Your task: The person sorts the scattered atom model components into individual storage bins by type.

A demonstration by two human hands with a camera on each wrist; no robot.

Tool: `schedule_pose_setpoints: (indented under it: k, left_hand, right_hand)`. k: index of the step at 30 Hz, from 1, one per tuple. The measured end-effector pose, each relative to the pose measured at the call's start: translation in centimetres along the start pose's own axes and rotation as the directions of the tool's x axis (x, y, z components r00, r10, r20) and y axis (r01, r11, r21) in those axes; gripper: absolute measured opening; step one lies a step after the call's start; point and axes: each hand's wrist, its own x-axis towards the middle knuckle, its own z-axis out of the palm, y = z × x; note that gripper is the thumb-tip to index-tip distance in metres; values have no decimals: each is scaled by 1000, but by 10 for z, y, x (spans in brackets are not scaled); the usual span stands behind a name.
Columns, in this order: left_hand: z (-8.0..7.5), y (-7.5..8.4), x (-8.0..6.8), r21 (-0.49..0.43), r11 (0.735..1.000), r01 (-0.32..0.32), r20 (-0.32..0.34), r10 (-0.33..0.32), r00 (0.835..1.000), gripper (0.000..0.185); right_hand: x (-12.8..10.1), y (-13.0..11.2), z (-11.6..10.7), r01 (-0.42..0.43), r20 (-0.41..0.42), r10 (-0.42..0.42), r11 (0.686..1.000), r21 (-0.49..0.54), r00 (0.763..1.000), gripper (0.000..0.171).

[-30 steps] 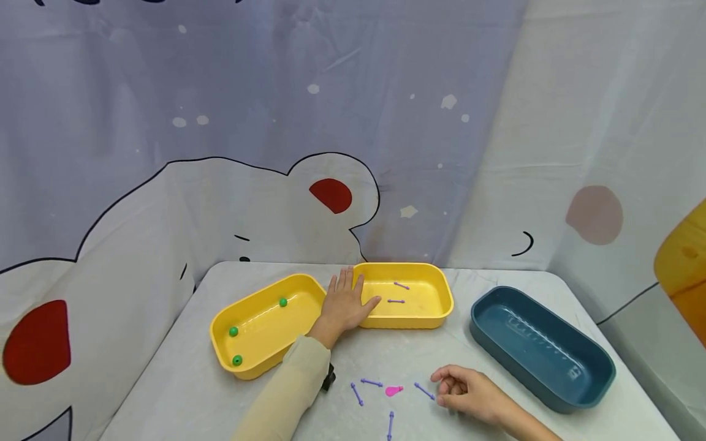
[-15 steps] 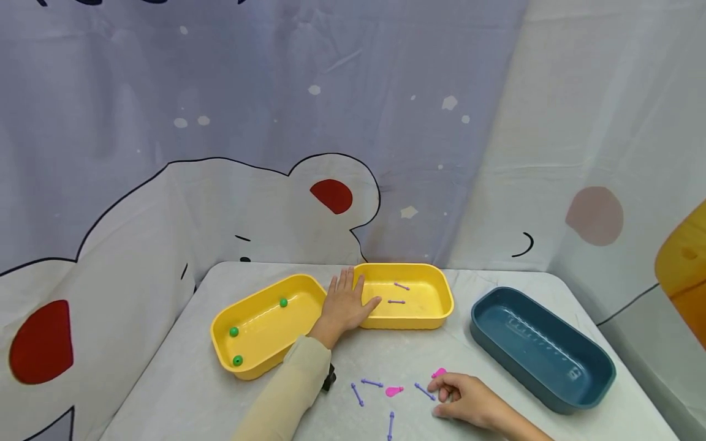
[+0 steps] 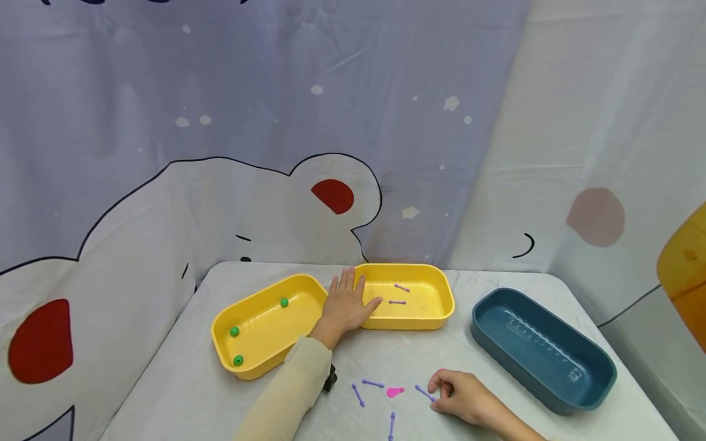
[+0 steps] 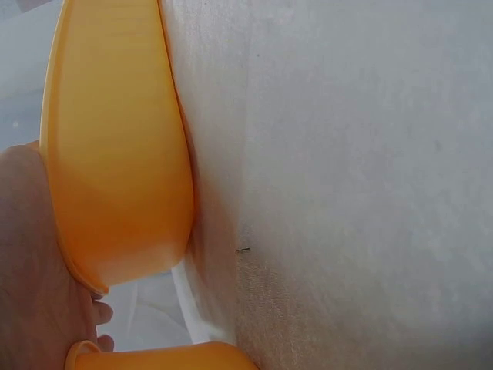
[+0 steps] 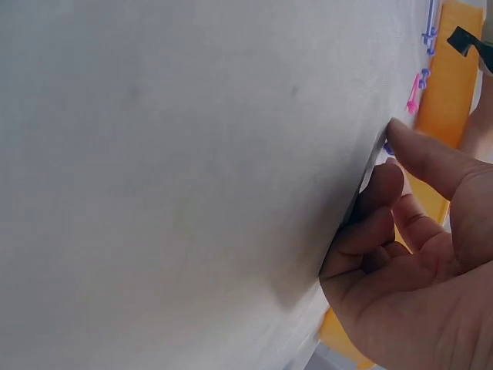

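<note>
My right hand (image 3: 460, 395) is low over the table, thumb and index finger slightly apart at the near end of a small purple stick with knobbed ends (image 3: 423, 392). In the right wrist view the thumb (image 5: 420, 154) reaches the tabletop and the other fingers are curled beneath. A pink bulb-shaped piece (image 3: 394, 392) lies left of that stick; a second pink piece (image 3: 439, 370) shows mostly hidden behind the fingers. My left hand (image 3: 344, 306) lies spread across the neighbouring rims of the left yellow tray (image 3: 242, 303) and right yellow tray (image 3: 405, 323).
Several more purple sticks (image 3: 372, 383) lie on the white-covered table. Three green beads (image 3: 235, 331) sit in the left yellow tray, two purple sticks (image 3: 397, 302) in the right one. A dark teal tray (image 3: 543, 352) stands at the right. Printed curtains (image 3: 331, 92) hang behind.
The right hand shifts slightly over the purple stick, and its thumb and index finger draw nearer to the stick's end. A pink piece came into view behind it. The left hand stays put.
</note>
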Motion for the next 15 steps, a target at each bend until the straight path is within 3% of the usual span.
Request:
schedule_pose_setpoints:
  k: [15]
  left_hand:
    - [-2,0,-2,-4,1000,-8,-8,8,1000,85]
  right_hand:
    - [-2,-4,-3,-7,-10,7,1000,14,1000,9]
